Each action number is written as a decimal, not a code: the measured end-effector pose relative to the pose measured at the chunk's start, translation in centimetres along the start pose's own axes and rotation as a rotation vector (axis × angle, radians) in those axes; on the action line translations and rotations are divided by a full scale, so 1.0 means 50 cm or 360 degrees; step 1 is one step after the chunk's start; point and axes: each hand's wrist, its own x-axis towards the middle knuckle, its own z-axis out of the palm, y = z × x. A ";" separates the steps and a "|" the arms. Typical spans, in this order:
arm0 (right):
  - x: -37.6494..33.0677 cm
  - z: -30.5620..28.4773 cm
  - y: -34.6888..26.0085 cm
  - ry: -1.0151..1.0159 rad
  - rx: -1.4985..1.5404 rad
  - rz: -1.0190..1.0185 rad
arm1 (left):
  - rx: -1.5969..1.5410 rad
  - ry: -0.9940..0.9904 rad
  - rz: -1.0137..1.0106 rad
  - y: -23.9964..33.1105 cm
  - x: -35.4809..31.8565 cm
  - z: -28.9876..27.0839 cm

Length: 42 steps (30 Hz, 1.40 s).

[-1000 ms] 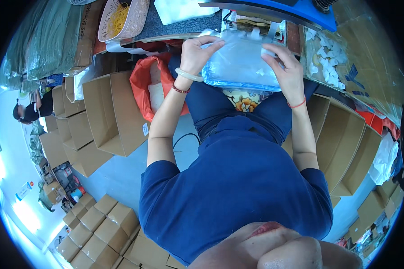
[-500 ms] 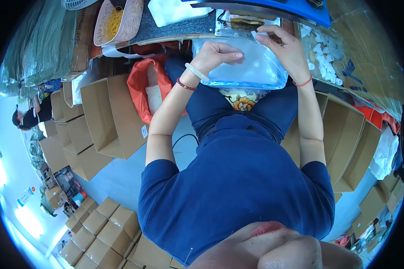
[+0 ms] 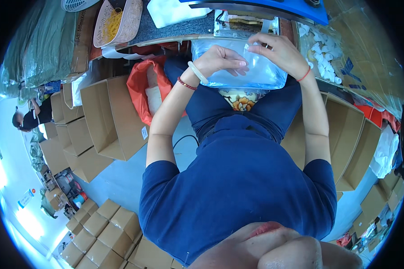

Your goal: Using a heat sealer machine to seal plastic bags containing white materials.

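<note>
My right hand (image 3: 278,53) pinches a small white piece (image 3: 247,46) between thumb and fingertips, over a clear, bluish plastic bag (image 3: 260,80) lying across my lap. Facing it from the left, my left hand (image 3: 223,62) has its thumb and fingers stretched toward the right, loosely apart, and I see nothing held in them. A short gap separates the two hands. Just beyond them, at the table edge, stands a small machine (image 3: 244,28) with a metal plate and a brass-coloured part. Many similar white pieces (image 3: 324,57) are heaped to the right of my right hand.
A pinkish lattice basket (image 3: 132,24) holds yellow bands at the far left of the table. Beside my left leg are a red bag (image 3: 139,83) and open cardboard boxes (image 3: 121,114); more boxes (image 3: 341,130) stand at my right. A blue-edged panel (image 3: 292,12) overhangs the table.
My right hand has moved left and slightly down, carrying the small white piece away from the machine. My left hand has shifted a little right and down, its fingers more spread, closer to the right hand.
</note>
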 end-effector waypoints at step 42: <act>-0.035 0.057 -0.091 0.0939 0.0358 -0.0271 | 0.0468 0.0887 0.0524 0.031 -0.050 -0.033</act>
